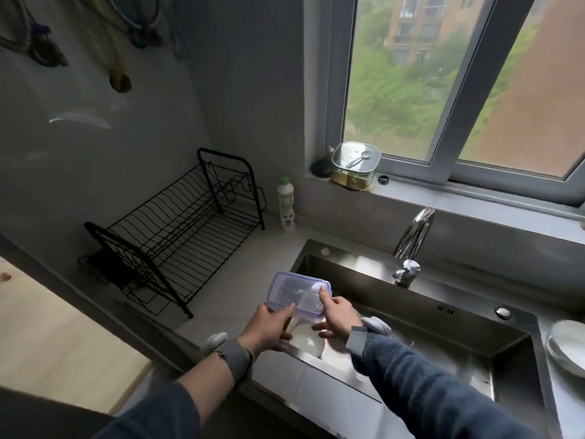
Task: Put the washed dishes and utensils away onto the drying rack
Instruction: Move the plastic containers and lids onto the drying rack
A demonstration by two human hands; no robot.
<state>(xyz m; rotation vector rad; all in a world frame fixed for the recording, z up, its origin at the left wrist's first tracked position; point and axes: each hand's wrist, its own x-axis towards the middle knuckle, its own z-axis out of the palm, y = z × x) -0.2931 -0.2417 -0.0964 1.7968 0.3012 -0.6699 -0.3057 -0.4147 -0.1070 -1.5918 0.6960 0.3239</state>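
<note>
Over the sink's left corner: clear box point(297, 296) with blue rim, held up in both hands. Left hand point(267, 327) grip closed round box's near-left edge, thumb on top, fingers under. Right hand point(338, 315) grip on box's right end, index finger stretched up along the lid, other fingers curled below. Box tilted, lid side facing camera; contents cannot tell. Grey band on each wrist, white bulge beside each band, dark blue knit sleeves.

Directly below the hands: white plate point(308, 342) lying in sink point(474, 340) at its left end, partly hidden by hands. Steel sink basin otherwise dark and blurred. Tap point(411, 245) behind sink, spout arched toward the front. Round steel knob on sink's back ledge, to the right.

Left of sink on grey worktop point(228, 299): black wire rack point(177, 236), two tiers, nothing on it, well apart from box. Dark flat item under rack's rear, unclear what. White bottle point(286, 204) with green cap upright between rack and sink's back corner, against wall.

Far right edge: stack of white bowls point(566, 346) on worktop beside sink.

On sill point(443, 198) under window: glass container point(354, 166) with lid, spoon resting on lid; small dark round things on either side of it.

Upper left wall: hanging utensils, blurred.
</note>
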